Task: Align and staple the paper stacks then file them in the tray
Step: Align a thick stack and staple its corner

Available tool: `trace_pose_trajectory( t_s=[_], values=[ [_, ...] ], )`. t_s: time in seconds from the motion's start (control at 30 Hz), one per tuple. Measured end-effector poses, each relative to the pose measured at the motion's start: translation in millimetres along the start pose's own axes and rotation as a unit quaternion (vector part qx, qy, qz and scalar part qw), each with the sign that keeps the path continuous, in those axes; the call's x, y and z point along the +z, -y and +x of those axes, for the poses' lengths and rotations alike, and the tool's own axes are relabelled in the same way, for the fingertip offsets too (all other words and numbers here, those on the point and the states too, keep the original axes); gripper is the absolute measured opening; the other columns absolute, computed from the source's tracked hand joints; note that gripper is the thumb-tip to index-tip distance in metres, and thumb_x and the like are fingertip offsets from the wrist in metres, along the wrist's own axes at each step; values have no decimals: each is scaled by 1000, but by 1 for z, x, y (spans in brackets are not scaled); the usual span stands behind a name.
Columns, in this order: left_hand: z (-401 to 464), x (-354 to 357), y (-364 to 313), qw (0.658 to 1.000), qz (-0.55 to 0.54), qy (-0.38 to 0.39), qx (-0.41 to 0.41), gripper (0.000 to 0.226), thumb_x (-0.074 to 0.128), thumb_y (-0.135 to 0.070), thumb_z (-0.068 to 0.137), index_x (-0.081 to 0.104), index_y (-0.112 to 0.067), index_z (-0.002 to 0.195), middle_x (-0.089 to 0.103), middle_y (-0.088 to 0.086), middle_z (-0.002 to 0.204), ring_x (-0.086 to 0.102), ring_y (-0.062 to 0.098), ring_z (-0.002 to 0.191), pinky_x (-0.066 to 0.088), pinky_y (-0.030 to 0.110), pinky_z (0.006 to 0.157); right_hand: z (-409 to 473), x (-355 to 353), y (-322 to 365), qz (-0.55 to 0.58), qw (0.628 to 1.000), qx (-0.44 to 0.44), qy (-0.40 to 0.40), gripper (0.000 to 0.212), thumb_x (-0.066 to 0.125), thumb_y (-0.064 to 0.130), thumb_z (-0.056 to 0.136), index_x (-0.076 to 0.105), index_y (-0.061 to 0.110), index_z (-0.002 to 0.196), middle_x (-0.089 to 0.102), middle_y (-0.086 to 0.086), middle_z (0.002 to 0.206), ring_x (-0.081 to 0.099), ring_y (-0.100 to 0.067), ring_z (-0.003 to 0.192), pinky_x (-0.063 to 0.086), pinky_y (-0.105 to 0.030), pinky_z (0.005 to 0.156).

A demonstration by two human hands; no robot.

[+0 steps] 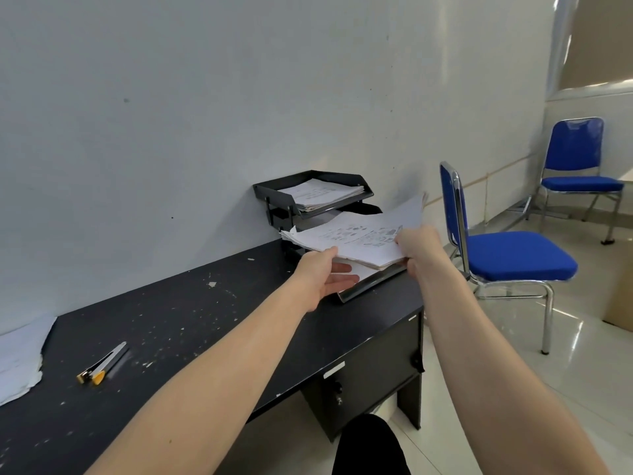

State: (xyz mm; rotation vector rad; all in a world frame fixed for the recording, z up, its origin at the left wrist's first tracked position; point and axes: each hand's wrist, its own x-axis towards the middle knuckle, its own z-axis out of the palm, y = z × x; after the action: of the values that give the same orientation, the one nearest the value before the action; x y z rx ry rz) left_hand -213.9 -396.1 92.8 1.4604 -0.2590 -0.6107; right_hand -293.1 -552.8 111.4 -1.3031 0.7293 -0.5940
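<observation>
Paper stack (356, 240) btwn both hands, over tray (368, 284)

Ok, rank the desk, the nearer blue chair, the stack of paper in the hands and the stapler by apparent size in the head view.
1. Desk
2. Nearer blue chair
3. Stack of paper
4. Stapler

Chair versus stack is unsure, because the chair stands farther off.

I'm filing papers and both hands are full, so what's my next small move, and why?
Probably slide the paper stack forward into the lower tier of the tray. Both the left hand and right hand hold it just above that tier's front lip, and the top tier already holds papers.
</observation>
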Motion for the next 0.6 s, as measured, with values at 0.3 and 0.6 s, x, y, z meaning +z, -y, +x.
trace_pose_trajectory(
  t_s=[0.3, 0.6],
  values=[
    [16, 14, -3, 998, 35, 51, -1, 35, 50, -25, 107, 49, -7, 136, 64, 21, 124, 76, 34, 81, 65, 35, 67, 36, 11, -15, 42, 996, 10, -76, 21, 47, 6, 102, 57, 5, 121, 54, 0, 88, 51, -14, 75, 44, -20, 57],
    [48, -12, -4, 995, 94, 27, 15, 36, 48, -29, 107, 44, -11, 138, 62, 14, 118, 77, 35, 89, 64, 37, 72, 87, 61, -34, -173, 982, -36, -66, 24, 55, 23, 101, 60, 16, 123, 61, 1, 95, 56, -11, 80, 47, -20, 80]
  ],
)
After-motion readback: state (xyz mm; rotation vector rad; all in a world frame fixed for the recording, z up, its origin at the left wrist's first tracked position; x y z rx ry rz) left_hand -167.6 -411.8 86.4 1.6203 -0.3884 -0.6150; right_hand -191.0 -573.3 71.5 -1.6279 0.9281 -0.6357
